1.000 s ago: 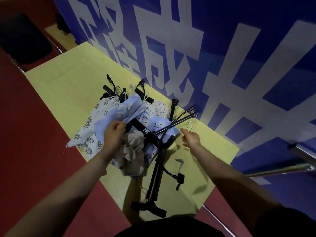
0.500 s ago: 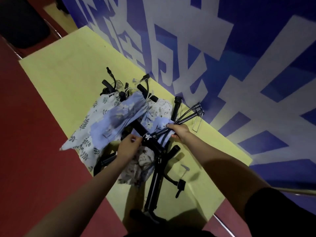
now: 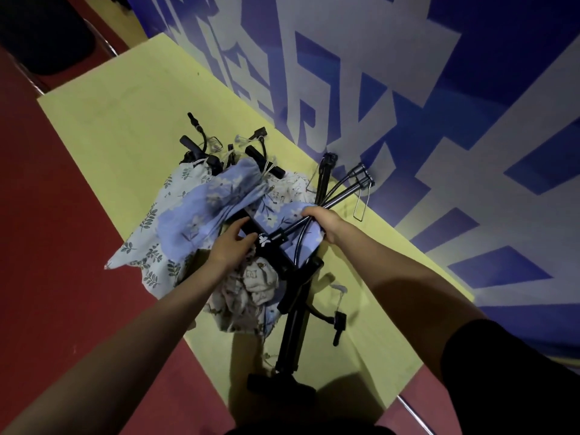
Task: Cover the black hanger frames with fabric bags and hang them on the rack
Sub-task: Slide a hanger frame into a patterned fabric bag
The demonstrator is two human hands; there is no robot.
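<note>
Looking down from the head view, I see my right hand (image 3: 323, 221) closed around black hanger frames (image 3: 340, 196) and a corner of a blue floral bag (image 3: 216, 208) on the yellow bench (image 3: 125, 98). My left hand (image 3: 230, 244), fingers loosely spread, presses on the black rack (image 3: 295, 296) lying across the pile. A beige bag (image 3: 251, 287) and a leaf-print bag (image 3: 150, 233) crowd underneath. A second ago the right hand hung empty beside the frames.

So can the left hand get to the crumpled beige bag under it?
Probably yes: the left hand hovers right above the crumpled beige fabric bag, with nothing between them.
</note>
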